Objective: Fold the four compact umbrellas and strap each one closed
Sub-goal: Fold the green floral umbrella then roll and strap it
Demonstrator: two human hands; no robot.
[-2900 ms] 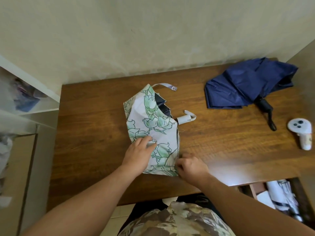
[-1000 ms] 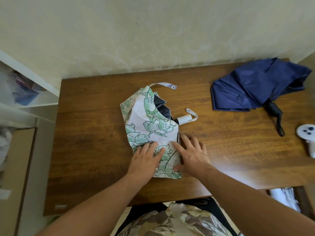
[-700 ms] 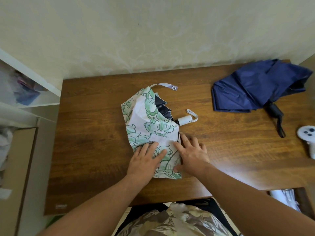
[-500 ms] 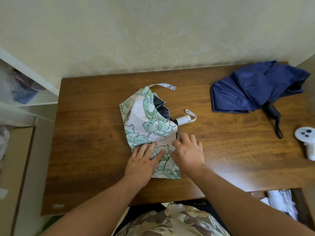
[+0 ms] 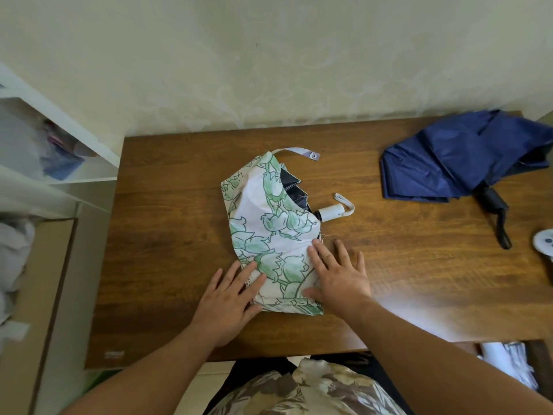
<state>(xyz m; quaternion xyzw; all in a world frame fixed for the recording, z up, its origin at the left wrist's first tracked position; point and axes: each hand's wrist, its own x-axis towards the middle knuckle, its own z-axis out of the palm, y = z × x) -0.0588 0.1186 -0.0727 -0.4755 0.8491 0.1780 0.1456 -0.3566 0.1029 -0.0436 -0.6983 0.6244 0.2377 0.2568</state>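
Shelving (image 5: pixel 59 163) in white stands at far left, beside the wooden surface (image 5: pixel 167 265). Left hand (image 5: pixel 227 304) lies flat, fingers straight and spread, its tips on the near left edge of the floral umbrella (image 5: pixel 269 235). That umbrella rests mid-surface, canopy white with green flowers, partly flattened, dark lining showing at its far edge; its strap (image 5: pixel 299 151) trails loose and its white handle (image 5: pixel 330 211) pokes out rightward. Right hand (image 5: pixel 338 274) presses the canopy's near right edge, fingers straight. Well apart at far right lies a navy umbrella (image 5: pixel 460 157), unfolded, black handle toward the viewer, with a white controller (image 5: pixel 544 241) by the frame edge.
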